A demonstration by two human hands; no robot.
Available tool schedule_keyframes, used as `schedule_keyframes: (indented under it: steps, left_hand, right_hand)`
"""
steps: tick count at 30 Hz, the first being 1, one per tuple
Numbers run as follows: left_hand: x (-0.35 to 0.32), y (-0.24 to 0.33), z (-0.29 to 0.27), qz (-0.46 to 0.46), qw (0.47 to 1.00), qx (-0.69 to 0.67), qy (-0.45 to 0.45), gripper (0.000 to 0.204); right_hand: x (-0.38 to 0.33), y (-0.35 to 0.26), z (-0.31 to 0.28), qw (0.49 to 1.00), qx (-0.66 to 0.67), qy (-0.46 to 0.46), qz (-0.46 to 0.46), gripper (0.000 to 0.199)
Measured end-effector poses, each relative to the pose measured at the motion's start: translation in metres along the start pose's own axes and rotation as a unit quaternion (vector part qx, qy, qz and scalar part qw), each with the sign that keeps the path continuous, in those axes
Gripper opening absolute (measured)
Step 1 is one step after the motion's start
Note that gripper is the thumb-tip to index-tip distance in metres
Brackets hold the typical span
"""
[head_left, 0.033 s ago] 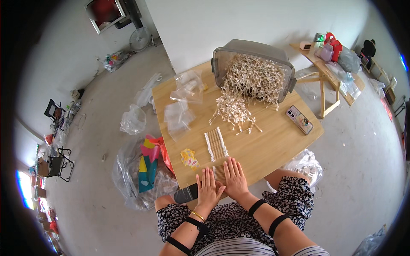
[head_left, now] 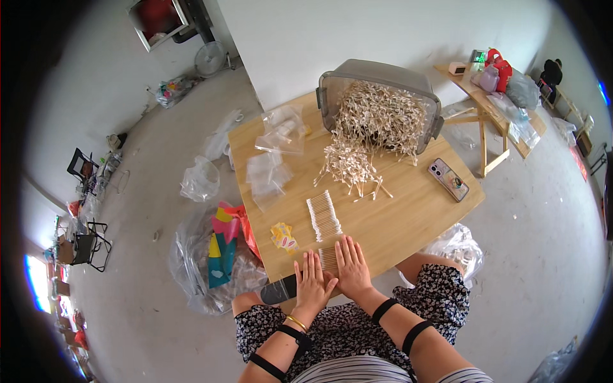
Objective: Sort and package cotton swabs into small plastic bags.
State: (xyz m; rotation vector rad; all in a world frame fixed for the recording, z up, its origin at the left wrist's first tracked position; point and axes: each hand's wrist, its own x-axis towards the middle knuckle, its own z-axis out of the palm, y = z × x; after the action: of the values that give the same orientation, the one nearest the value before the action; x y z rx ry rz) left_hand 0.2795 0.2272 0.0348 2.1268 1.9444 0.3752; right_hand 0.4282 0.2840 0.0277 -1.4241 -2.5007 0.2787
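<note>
My left hand (head_left: 313,285) and my right hand (head_left: 353,271) lie at the table's near edge, fingers stretched out and flat. Between them is a short row of cotton swabs (head_left: 327,256), its ends partly hidden by the hands. Farther off, a longer row of cotton swabs (head_left: 324,216) lies side by side. A loose pile of cotton swabs (head_left: 350,165) spills from a grey plastic bin (head_left: 377,67) tipped on its side. To the left of the rows sit small yellow printed cards (head_left: 283,237).
Clear plastic bags (head_left: 268,175) rest on the wooden table's (head_left: 396,214) left side, and a phone (head_left: 448,179) at its right. A large plastic sack (head_left: 191,274) with coloured pieces stands on the floor to the left. A second wooden table (head_left: 466,82) is at the far right.
</note>
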Motion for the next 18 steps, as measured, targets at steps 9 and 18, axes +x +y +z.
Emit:
schedule_keyframes:
  steps: [9, 18]
  left_hand:
    - [0.0, 0.004, 0.001, 0.0, 1.0, 0.004, -0.017, 0.09]
    - [-0.017, -0.007, -0.004, -0.037, 0.992, -0.112, 0.044, 0.081]
  right_hand:
    - [0.0, 0.0, 0.0, 1.0, -0.028, -0.011, 0.002, 0.088]
    - [0.001, 0.016, -0.025, 0.99, 0.138, 0.035, 0.0, 0.075]
